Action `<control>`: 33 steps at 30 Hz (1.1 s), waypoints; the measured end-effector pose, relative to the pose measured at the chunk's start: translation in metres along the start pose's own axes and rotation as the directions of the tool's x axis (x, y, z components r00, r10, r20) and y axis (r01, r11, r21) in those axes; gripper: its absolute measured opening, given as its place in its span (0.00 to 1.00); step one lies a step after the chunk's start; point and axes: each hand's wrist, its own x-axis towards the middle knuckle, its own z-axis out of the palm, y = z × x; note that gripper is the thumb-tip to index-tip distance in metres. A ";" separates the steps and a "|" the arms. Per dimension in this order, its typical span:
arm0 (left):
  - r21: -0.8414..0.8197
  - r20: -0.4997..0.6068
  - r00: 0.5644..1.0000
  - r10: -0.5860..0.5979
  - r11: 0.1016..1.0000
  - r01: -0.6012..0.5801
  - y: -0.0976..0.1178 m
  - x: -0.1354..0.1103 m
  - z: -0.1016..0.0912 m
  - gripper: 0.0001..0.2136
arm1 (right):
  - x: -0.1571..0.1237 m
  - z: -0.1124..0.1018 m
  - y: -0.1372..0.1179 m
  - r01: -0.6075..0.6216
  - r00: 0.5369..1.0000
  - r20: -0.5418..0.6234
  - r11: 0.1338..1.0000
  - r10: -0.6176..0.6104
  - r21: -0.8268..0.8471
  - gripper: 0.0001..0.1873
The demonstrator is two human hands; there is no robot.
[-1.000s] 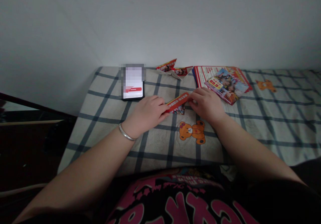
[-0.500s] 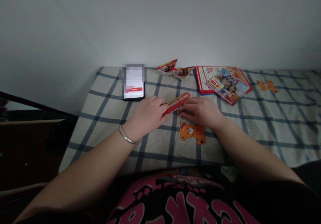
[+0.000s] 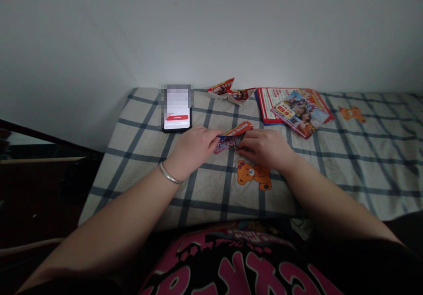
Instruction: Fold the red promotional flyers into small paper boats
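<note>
A folded red printed paper (image 3: 233, 137) lies on the checked bed sheet (image 3: 211, 185) between my two hands. My left hand (image 3: 194, 149), with a silver bangle on the wrist, pinches its left end with closed fingers. My right hand (image 3: 264, 147) pinches the right side of the paper, fingers curled on it. The paper is partly opened, with its colourful underside showing below the red strip.
A phone (image 3: 177, 109) with a lit screen lies at the back left. A folded paper plane (image 3: 231, 91) sits by the wall. A stack of colourful flyers (image 3: 294, 105) lies at the back right. The bed's left edge drops to a dark floor.
The red strip has been opened out and its colourful lower flap now shows. My right hand slid left along the paper, and my left hand shifted slightly up.
</note>
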 end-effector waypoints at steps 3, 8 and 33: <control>-0.060 0.009 0.998 -0.068 0.996 0.068 -0.002 0.002 0.004 0.08 | 0.000 -0.002 0.001 0.014 1.000 -0.019 1.000 -0.014 -0.001 0.10; -0.130 0.049 0.981 -0.187 0.973 0.192 0.001 0.005 0.001 0.05 | 0.000 -0.005 -0.007 -0.006 1.000 0.016 0.997 0.007 -0.079 0.10; -0.094 -0.032 0.991 0.127 0.987 -0.129 -0.010 0.001 0.010 0.11 | 0.004 0.001 -0.017 -0.037 0.999 0.002 0.998 0.037 -0.057 0.12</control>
